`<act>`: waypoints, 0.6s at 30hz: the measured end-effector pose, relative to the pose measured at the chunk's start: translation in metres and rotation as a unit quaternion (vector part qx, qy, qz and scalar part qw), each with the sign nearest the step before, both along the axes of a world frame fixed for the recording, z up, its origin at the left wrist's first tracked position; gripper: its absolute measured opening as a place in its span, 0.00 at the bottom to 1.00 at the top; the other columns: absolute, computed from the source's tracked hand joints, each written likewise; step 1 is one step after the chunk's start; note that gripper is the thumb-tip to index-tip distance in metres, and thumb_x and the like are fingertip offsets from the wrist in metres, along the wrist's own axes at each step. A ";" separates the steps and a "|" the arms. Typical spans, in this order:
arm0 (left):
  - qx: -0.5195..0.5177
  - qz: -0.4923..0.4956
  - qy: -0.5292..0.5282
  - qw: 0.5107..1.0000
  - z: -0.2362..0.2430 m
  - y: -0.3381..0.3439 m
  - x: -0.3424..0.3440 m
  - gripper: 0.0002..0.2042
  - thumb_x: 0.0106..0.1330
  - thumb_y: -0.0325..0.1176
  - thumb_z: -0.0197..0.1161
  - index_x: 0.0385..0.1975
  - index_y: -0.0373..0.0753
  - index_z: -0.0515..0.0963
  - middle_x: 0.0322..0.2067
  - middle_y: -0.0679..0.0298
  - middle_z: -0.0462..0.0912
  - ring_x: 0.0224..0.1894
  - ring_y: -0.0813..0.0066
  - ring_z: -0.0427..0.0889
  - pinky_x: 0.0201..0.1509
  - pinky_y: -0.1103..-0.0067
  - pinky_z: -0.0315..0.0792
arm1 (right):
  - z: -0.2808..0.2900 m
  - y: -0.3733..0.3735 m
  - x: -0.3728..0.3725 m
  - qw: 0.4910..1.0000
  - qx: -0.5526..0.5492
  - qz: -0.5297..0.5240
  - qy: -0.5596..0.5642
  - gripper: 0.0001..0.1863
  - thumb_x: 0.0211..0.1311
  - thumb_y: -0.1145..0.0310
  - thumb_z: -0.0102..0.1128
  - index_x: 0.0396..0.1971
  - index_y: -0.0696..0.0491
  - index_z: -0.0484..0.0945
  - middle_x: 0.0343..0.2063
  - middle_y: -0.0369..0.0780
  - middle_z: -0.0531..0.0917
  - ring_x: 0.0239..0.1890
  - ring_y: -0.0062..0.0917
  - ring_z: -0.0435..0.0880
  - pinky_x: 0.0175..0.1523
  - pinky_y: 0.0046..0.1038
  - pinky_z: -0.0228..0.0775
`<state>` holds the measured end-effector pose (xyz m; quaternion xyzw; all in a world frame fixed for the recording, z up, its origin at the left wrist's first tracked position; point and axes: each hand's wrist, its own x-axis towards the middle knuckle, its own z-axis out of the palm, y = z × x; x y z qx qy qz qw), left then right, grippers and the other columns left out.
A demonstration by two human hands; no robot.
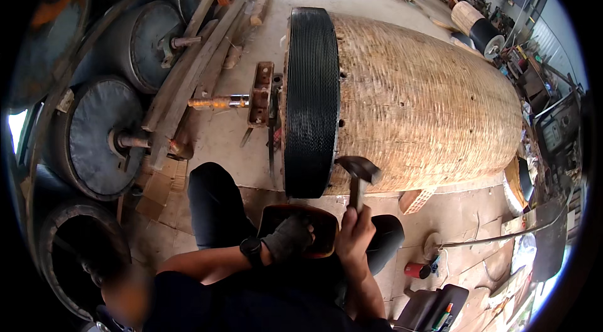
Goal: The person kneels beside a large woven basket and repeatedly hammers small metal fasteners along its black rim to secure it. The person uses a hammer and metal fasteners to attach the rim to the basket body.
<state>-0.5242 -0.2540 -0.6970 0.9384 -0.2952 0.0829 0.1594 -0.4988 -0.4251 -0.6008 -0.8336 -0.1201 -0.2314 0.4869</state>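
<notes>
Tight quarters here; the big drum (421,106) fills the middle, its black ribbed band (311,103) standing right ahead of the right hand (353,239), hammer (359,172) raised just beside that band; the left hand (289,236), gloved, rests on a dark curved pad (326,231) below, close against the band's foot. To the left, a bracket and threaded shaft (217,103) jut out from the drum's hub, blocking the way in there; beyond them leaning planks (188,68) and stacked rollers (100,134) wall off that side. Bare concrete floor (226,143) opens between knee (210,200) and bracket; right of the hands, a red can (416,270) and a bent rod (502,238) litter the floor.
</notes>
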 end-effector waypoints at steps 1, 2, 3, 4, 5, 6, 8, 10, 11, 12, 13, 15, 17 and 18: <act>-0.034 -0.002 0.017 0.999 0.006 0.002 -0.003 0.11 0.64 0.37 0.59 0.30 0.35 0.81 0.32 0.52 0.82 0.38 0.52 0.81 0.42 0.60 0.75 | 0.006 0.001 -0.009 0.997 0.067 0.006 -0.043 0.09 0.71 0.71 0.51 0.31 0.59 0.71 0.18 0.48 0.77 0.19 0.45 0.79 0.23 0.40 0.68; -0.068 -0.005 0.033 0.997 0.012 0.002 -0.005 0.12 0.66 0.37 0.59 0.31 0.33 0.81 0.31 0.50 0.83 0.37 0.50 0.82 0.41 0.59 0.76 | 0.009 0.001 -0.014 0.987 0.134 0.011 -0.085 0.09 0.71 0.72 0.49 0.29 0.59 0.71 0.17 0.45 0.77 0.17 0.40 0.78 0.23 0.39 0.68; -0.080 0.008 0.048 0.996 0.022 0.002 -0.008 0.12 0.66 0.37 0.59 0.31 0.33 0.81 0.31 0.50 0.82 0.36 0.50 0.82 0.41 0.59 0.76 | 0.009 -0.003 -0.010 0.973 0.117 0.033 -0.196 0.14 0.75 0.64 0.45 0.32 0.58 0.72 0.24 0.37 0.80 0.19 0.22 0.74 0.25 0.21 0.62; -0.092 0.020 0.063 0.994 0.033 0.001 -0.010 0.12 0.66 0.37 0.59 0.31 0.34 0.80 0.32 0.49 0.82 0.36 0.49 0.82 0.41 0.59 0.76 | -0.016 -0.009 0.001 0.973 0.098 0.011 -0.210 0.13 0.74 0.66 0.46 0.30 0.58 0.70 0.24 0.45 0.79 0.18 0.31 0.75 0.25 0.26 0.64; -0.102 0.032 0.073 0.992 0.038 0.001 -0.009 0.12 0.66 0.37 0.59 0.32 0.34 0.80 0.32 0.49 0.82 0.36 0.49 0.82 0.40 0.59 0.76 | -0.013 -0.008 0.004 0.990 0.015 -0.027 -0.141 0.13 0.73 0.67 0.47 0.28 0.58 0.68 0.23 0.48 0.78 0.18 0.37 0.75 0.25 0.30 0.65; -0.086 0.014 0.074 0.993 0.036 0.001 -0.006 0.11 0.65 0.37 0.59 0.32 0.34 0.80 0.32 0.49 0.82 0.36 0.49 0.82 0.40 0.60 0.76 | -0.008 -0.003 0.009 0.993 -0.068 -0.066 -0.069 0.14 0.73 0.69 0.48 0.26 0.58 0.66 0.21 0.51 0.77 0.18 0.43 0.75 0.24 0.34 0.65; -0.054 -0.015 0.075 0.996 0.034 0.005 -0.002 0.09 0.64 0.35 0.60 0.33 0.34 0.79 0.34 0.50 0.81 0.36 0.50 0.82 0.39 0.60 0.76 | 0.003 0.001 0.015 0.995 -0.061 -0.041 0.063 0.11 0.72 0.69 0.51 0.31 0.61 0.72 0.17 0.50 0.76 0.17 0.42 0.76 0.24 0.34 0.66; -0.039 -0.045 0.058 0.997 0.040 0.008 -0.008 0.08 0.62 0.33 0.60 0.33 0.35 0.79 0.35 0.50 0.81 0.36 0.50 0.82 0.39 0.61 0.77 | 0.008 -0.004 -0.007 0.999 0.017 -0.034 -0.001 0.12 0.73 0.67 0.52 0.33 0.61 0.72 0.17 0.44 0.76 0.17 0.30 0.76 0.23 0.31 0.65; -0.032 -0.059 0.051 0.996 0.044 0.009 -0.010 0.08 0.60 0.32 0.60 0.34 0.35 0.79 0.36 0.50 0.80 0.36 0.51 0.82 0.39 0.61 0.77 | 0.011 -0.005 -0.014 0.997 0.069 -0.016 -0.032 0.07 0.71 0.71 0.53 0.37 0.61 0.74 0.17 0.45 0.77 0.17 0.33 0.79 0.23 0.33 0.69; -0.044 -0.052 0.049 0.996 0.045 0.009 -0.010 0.08 0.59 0.32 0.60 0.34 0.35 0.79 0.36 0.51 0.80 0.36 0.51 0.82 0.39 0.62 0.77 | 0.012 -0.008 -0.015 0.990 0.101 -0.009 -0.094 0.06 0.70 0.74 0.50 0.35 0.61 0.73 0.16 0.42 0.76 0.16 0.31 0.77 0.23 0.32 0.69; -0.056 -0.044 0.047 0.996 0.045 0.008 -0.009 0.08 0.58 0.32 0.60 0.34 0.35 0.79 0.37 0.51 0.80 0.36 0.52 0.83 0.39 0.62 0.77 | 0.017 -0.004 -0.008 0.977 0.099 -0.010 -0.189 0.06 0.69 0.76 0.49 0.33 0.61 0.72 0.15 0.40 0.74 0.15 0.32 0.76 0.23 0.32 0.69; -0.065 -0.029 0.025 0.997 0.052 0.006 -0.008 0.09 0.57 0.31 0.61 0.35 0.35 0.78 0.38 0.52 0.80 0.37 0.53 0.83 0.40 0.63 0.77 | 0.014 -0.003 0.003 0.957 0.010 -0.042 -0.286 0.08 0.68 0.79 0.44 0.26 0.59 0.67 0.13 0.40 0.69 0.13 0.39 0.69 0.22 0.32 0.70; -0.060 -0.010 -0.012 0.998 0.059 0.001 -0.008 0.10 0.57 0.32 0.62 0.35 0.35 0.77 0.39 0.52 0.80 0.39 0.54 0.83 0.40 0.64 0.76 | 0.008 -0.003 0.009 0.981 -0.164 -0.067 -0.075 0.09 0.70 0.73 0.52 0.27 0.57 0.67 0.15 0.49 0.74 0.17 0.50 0.75 0.22 0.40 0.70; -0.068 -0.003 -0.032 0.997 0.063 -0.001 -0.008 0.09 0.55 0.32 0.63 0.34 0.35 0.76 0.37 0.53 0.78 0.38 0.54 0.81 0.39 0.64 0.75 | 0.002 0.003 0.016 0.984 -0.153 -0.073 0.055 0.10 0.70 0.70 0.55 0.29 0.56 0.68 0.16 0.52 0.75 0.19 0.52 0.78 0.22 0.43 0.70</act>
